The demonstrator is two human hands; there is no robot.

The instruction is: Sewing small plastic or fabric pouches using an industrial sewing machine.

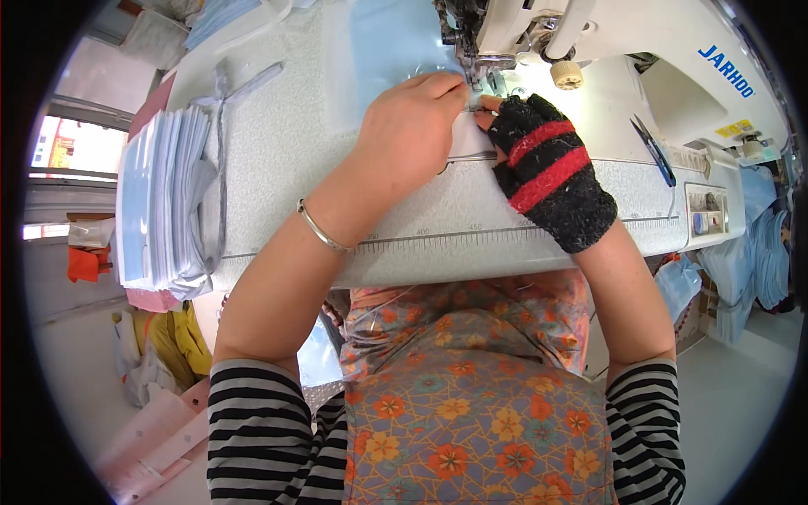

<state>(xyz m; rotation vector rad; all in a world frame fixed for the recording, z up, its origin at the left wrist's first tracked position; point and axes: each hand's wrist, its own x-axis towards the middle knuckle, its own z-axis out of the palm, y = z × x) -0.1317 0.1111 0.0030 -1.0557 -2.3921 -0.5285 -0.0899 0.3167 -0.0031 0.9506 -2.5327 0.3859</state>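
A pale blue fabric piece (396, 42) lies on the white table of a sewing machine (581, 34), its edge at the needle and presser foot (481, 77). Bare and wearing a bangle, my left hand (412, 122) is closed on the near edge of the fabric, fingertips pinched just left of the presser foot. My right hand (547, 164), in a black fingerless glove with red stripes, rests just in front and to the right of the foot. Its fingers are curled in, and what they hold is hidden beneath them.
A stack of pale blue fabric pieces (160, 202) stands at the table's left edge, beside a grey tie strip (221, 126). Thread snips (654, 150) and a small parts tray (707, 215) are at right. More blue bundles (741, 261) hang beyond the right edge.
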